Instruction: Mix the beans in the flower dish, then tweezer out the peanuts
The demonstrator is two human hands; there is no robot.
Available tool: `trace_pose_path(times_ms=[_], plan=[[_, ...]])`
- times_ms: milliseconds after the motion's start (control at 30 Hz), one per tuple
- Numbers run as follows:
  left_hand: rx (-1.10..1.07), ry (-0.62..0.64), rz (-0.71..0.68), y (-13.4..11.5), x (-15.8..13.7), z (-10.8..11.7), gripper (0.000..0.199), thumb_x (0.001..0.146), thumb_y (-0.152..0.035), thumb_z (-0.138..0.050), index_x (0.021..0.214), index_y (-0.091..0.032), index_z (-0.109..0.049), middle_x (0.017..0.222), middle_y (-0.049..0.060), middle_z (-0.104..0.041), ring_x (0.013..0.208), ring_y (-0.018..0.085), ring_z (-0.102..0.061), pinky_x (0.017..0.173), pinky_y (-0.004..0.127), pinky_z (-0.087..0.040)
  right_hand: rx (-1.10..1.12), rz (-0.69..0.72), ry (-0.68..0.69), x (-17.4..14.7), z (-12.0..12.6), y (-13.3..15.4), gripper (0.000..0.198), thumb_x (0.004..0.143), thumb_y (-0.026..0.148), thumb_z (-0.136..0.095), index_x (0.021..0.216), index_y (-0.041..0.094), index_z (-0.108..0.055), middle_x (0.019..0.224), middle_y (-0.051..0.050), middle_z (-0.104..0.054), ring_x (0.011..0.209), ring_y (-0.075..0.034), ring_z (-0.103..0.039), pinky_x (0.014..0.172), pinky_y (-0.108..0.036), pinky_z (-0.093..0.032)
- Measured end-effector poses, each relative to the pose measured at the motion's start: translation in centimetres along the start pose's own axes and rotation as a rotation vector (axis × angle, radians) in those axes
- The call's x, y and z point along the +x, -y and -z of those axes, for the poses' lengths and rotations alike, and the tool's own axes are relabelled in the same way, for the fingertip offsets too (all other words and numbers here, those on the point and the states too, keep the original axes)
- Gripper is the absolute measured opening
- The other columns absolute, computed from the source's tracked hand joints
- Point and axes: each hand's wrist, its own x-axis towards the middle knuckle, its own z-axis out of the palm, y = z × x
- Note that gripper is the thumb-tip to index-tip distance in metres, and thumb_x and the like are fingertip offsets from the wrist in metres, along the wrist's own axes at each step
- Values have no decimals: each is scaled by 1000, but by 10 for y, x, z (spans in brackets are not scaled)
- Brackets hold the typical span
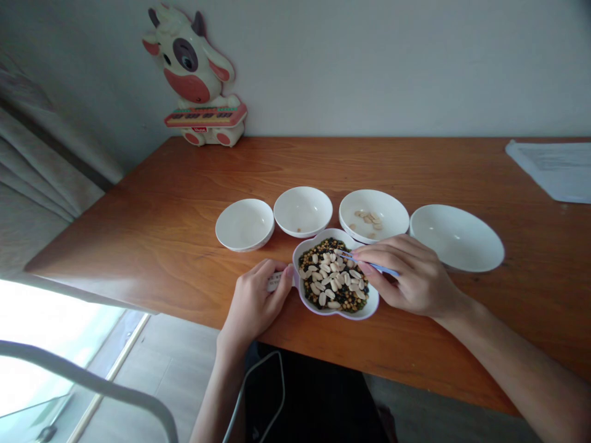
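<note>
My left hand (pixel 258 295) grips the short white handle of a lilac-rimmed, scalloped bowl (pixel 373 303) near the table's front edge. Pale peanut halves (pixel 329 294) lie there over a mix of small yellow and dark beans or seeds (pixel 308 253). Pinched in my right hand (pixel 410 277) are blue tweezers (pixel 381 268), their tips down among the peanuts on the bowl's upper right side. Whether the tips hold a peanut, I cannot tell. Just behind, a white bowl (pixel 397 212) contains several pale flat pieces (pixel 369 218) that look like peanut halves.
More white bowls stand in the row: one far left (pixel 244 224), one left of centre (pixel 302 209) with a tiny bit inside, one at right (pixel 457 237). A cow-shaped toy keyboard (pixel 203 92) leans on the wall. Papers (pixel 561 169) lie at the right on the wooden table (pixel 138 246).
</note>
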Motion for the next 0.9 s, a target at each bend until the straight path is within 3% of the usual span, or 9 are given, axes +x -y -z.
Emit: trace_pose_path(times_ms=[467,900], plan=[[0,3,-1,2,-1,-1,28,106,-39,-57,91,-20,-72,86,4,-79,75,17,-73,70,26,-52,-24,-38,-15,-3,-1,-3,30,89,5,-70,117,15,-65,96,-9,-78,81,-21,-71,73,-36,-56],[13,-4,1,1,0,-1,28,106,-40,-57,91,-20,-72,85,4,-79,74,18,-74,70,26,-52,35,12,-15,-2,5,-1,25,88,8,-69,110,19,-66,94,-5,-80,79,-19,-71,71,-35,-54]])
